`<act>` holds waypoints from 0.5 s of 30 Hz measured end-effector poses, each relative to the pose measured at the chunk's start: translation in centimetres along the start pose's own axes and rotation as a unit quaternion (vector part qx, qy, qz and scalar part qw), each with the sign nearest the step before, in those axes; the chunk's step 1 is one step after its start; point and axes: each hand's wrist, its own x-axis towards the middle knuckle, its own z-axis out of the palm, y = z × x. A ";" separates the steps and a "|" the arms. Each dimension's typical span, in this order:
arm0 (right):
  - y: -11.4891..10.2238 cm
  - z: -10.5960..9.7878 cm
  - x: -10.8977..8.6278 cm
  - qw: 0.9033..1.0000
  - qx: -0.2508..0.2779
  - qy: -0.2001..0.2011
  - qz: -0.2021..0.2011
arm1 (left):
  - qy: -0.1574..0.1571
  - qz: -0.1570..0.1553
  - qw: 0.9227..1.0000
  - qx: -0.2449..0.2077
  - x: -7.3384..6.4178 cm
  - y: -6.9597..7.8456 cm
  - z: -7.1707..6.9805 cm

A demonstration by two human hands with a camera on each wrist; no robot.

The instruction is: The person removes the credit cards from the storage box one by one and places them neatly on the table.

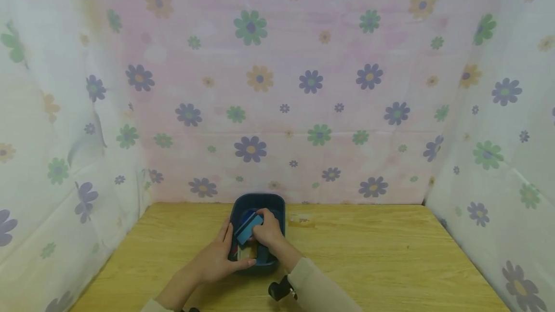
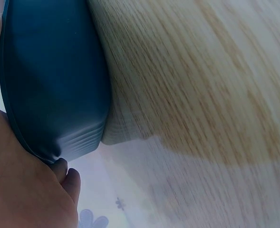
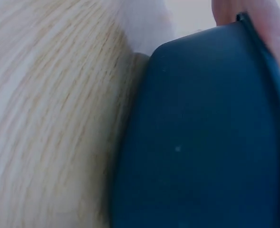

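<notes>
A dark blue plastic bin [image 1: 281,206] stands on the wooden table, its outer wall filling much of both wrist views. My left hand [image 1: 217,256] grips the bin at its left side, fingers along the wall and thumb over the near rim. Reaching in from the right, my right hand [image 1: 270,229] pinches a light blue card [image 1: 250,230] with a dark stripe, tilted above the bin's contents. Beneath it are a darker blue card [image 1: 246,216] and a beige flat item [image 1: 247,253], partly covered. In the right wrist view, only a bit of the hand [image 3: 251,16] shows over the rim.
A small clear packet [image 1: 302,221] lies on the table [image 1: 368,249] just right of the bin. Flower-patterned cloth [image 1: 286,85] hangs behind and along both sides. A black device [image 1: 279,289] is strapped at my right wrist.
</notes>
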 end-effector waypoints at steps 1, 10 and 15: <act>-0.1 -0.1 -0.1 1.000 -0.002 -0.001 -0.003 | 0.001 0.001 1.000 -0.001 0.0 0.0 0.0; -0.9 -2.2 -0.9 0.998 0.022 -0.013 -0.063 | 0.002 0.002 1.000 -0.005 -0.3 0.4 -0.2; -1.0 -3.8 -1.3 0.995 0.025 -0.014 -0.096 | 0.000 -0.001 1.000 -0.001 -0.3 0.4 -0.1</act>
